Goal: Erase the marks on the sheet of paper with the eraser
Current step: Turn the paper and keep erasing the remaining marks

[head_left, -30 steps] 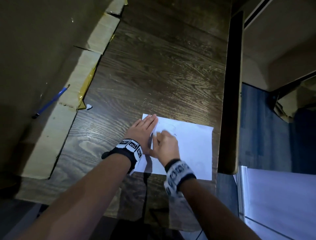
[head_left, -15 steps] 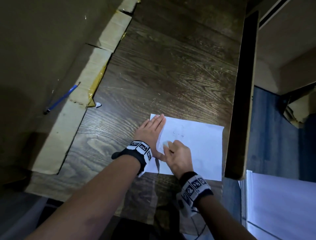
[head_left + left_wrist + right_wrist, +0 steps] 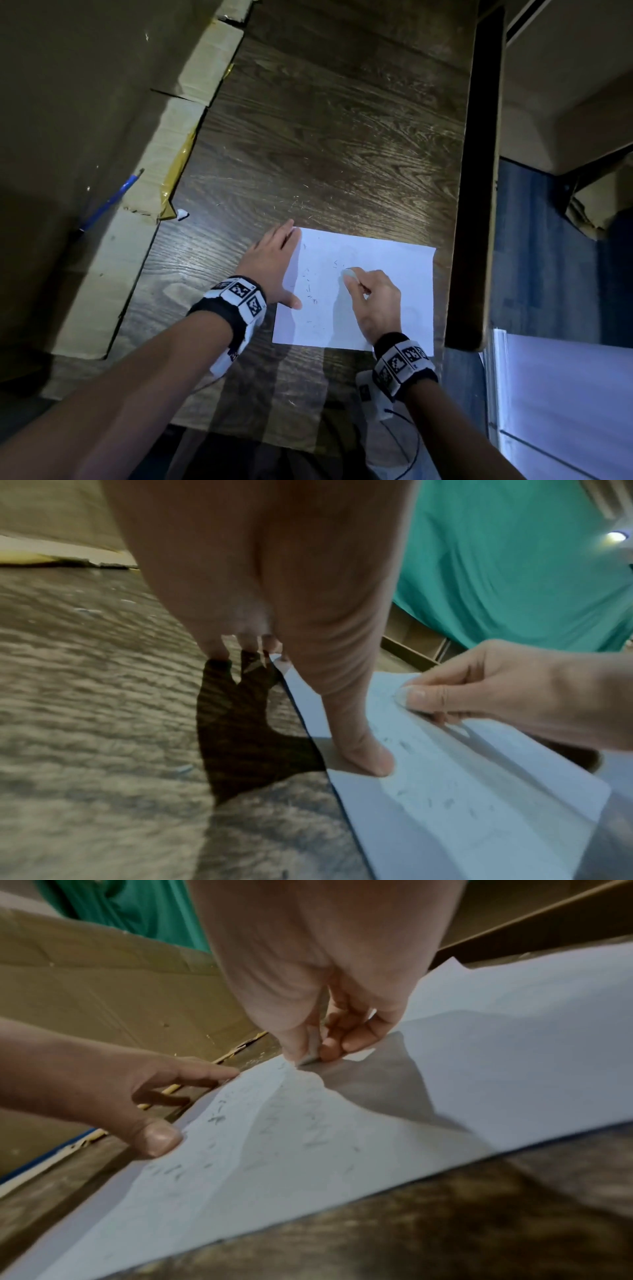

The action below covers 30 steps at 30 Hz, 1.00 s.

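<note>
dark wooden table [image 3: 325, 137], white sheet of paper [image 3: 394, 291] flat on it, eraser crumbs

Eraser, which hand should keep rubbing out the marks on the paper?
Right. The right hand already pinches the eraser on the paper, while the left hand lies flat, pinning the paper's left edge.

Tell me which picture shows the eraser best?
The right wrist view. There the eraser sits close up, pinched in the right hand, its tip pressing on the paper. The head view shows only a small pale tip beyond the fingers. In the left wrist view the fingers nearly hide it.
</note>
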Tool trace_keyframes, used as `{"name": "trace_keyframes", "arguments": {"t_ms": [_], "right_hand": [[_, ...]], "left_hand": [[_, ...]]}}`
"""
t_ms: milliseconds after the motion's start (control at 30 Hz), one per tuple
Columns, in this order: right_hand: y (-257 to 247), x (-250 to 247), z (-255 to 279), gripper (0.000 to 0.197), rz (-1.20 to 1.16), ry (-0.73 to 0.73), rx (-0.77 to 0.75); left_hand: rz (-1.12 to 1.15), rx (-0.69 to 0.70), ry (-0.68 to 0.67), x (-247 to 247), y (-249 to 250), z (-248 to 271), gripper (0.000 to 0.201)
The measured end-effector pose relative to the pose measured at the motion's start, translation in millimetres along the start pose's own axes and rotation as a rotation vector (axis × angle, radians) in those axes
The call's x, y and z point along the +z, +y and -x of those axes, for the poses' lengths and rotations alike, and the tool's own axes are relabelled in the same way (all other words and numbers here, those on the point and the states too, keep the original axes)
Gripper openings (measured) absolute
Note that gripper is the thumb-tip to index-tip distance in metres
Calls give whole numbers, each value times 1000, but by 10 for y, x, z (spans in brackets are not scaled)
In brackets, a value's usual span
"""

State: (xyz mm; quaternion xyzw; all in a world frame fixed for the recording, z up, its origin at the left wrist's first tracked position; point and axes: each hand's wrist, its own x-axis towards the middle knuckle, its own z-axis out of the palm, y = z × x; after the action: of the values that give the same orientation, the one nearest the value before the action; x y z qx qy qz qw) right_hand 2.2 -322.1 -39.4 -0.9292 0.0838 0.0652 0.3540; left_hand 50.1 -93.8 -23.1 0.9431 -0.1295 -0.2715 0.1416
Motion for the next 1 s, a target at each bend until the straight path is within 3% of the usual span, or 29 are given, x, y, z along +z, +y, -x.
{"name": "trace_keyframes", "arguments": {"t_ms": [133,200,300,400,500,600,700,767,833,900,1000], "right_hand": [[-84,79,4,24,-8,-19,29],[-126,120,31,24,-67,-32,54],[-168,159,54,26,-112,-42,77],[-218,180,71,29,-152,-57,98],[-288,244,82,29,-194,-91,84],[-391,314,71,26,-210,-95,89],[-457,362,62,25,-198,-47,96],[-462,384,66,26,-209,-41,98],[-421,405,57,22,-142,-38,56],[-386,396,34,32,-45,-45,-23],[-374,381,65,39,66,-52,-143]], "left_hand": [[285,-173,129,-146,84,-73,105],[319,-248,145,-187,138,-199,91],[322,-352,119,-219,205,-335,85],[470,-418,123,-269,196,-313,81],[608,-392,180,-293,14,-254,77],[565,-361,278,-333,-154,-166,74],[195,-231,403,-309,-128,-78,63],[-6,3,393,-267,-35,-30,57],[25,163,174,-149,1,3,70],[57,176,-4,35,-55,14,112],[-58,169,-15,239,-76,33,143]]}}
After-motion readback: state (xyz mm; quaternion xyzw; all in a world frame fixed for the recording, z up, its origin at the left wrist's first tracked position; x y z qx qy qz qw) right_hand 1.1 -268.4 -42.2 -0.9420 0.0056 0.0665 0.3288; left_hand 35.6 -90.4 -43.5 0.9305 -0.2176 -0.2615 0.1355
